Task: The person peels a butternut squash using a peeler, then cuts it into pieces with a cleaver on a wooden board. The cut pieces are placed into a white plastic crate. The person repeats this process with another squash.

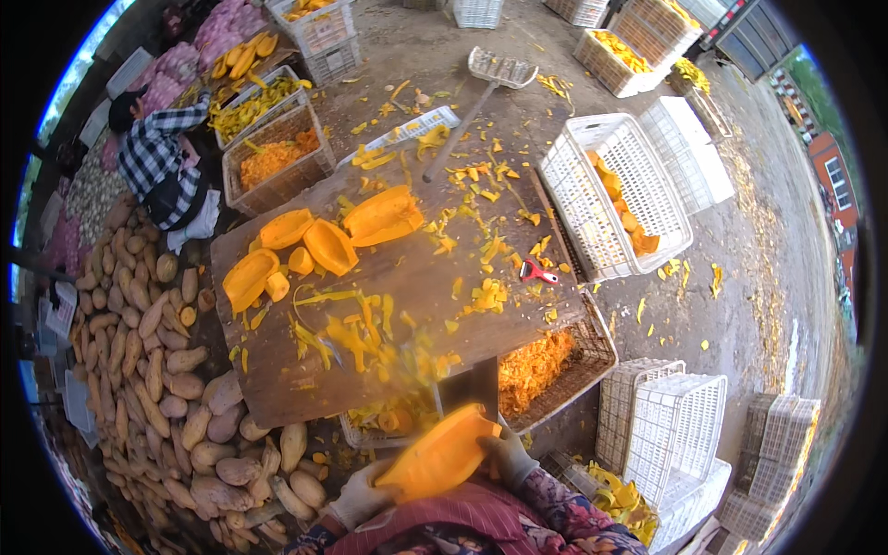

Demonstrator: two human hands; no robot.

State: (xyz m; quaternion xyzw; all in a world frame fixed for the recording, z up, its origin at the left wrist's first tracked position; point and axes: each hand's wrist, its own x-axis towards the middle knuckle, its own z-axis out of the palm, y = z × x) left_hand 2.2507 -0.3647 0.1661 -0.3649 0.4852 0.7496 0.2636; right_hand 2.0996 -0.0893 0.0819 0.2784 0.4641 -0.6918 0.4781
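Between my gloved hands is a large peeled orange squash piece [438, 454], tilted close to my body. My left hand [362, 494] grips its lower left end, and my right hand [510, 454] holds the upper right end. Before me stands a wooden table [416, 284] strewn with peel. Hollowed squash halves [383, 216] and a few small round chunks [301, 261] lie at its far left. Yellow peel strips [364, 333] cover the near part, partly blurred. A red-handled peeler [538, 271] rests near the right edge.
Unpeeled squash [156, 388] are heaped left. Under the near edge sit a crate of orange pulp [603, 374] and a peel crate [347, 438]. A white crate [572, 180] with squash pieces stands right. A long-handled scoop [461, 132] leans beyond. A person [163, 163] crouches far left.
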